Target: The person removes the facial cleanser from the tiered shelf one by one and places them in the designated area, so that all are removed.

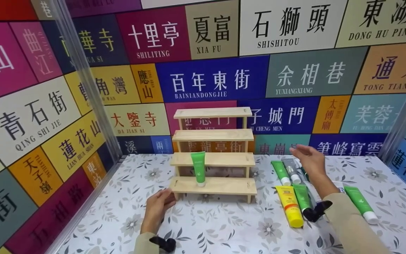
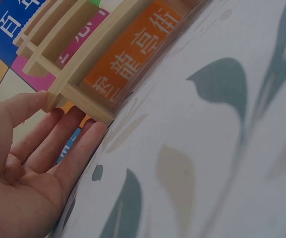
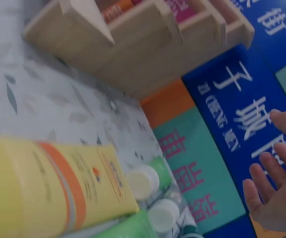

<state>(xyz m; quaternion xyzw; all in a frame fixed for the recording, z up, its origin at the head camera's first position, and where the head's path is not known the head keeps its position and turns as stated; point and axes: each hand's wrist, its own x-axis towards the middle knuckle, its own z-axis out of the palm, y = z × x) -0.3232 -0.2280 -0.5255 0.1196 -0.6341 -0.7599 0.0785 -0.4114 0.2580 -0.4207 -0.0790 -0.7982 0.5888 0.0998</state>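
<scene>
A four-tier wooden display stand (image 1: pixel 213 159) stands on the table. My left hand (image 1: pixel 157 206) holds the left end of its lowest step, thumb at the corner and fingers against the end in the left wrist view. On that step a green squeeze tube (image 1: pixel 199 169) stands upright on its white cap. My right hand (image 1: pixel 310 162) is raised with fingers spread and nothing in it, above the group of tubes. Below it lie a yellow tube (image 1: pixel 289 206), a green tube (image 1: pixel 301 197), another green tube (image 1: pixel 280 172) and a grey tube (image 1: pixel 290 169). My right forearm partly hides the group.
Farther right lies one more green tube (image 1: pixel 361 204) with a white cap. The table wears a leaf-and-flower patterned cloth (image 1: pixel 224 229). Behind it rises a wall of coloured sign panels (image 1: pixel 211 79), with clear corner strips (image 1: pixel 86 77) at the left.
</scene>
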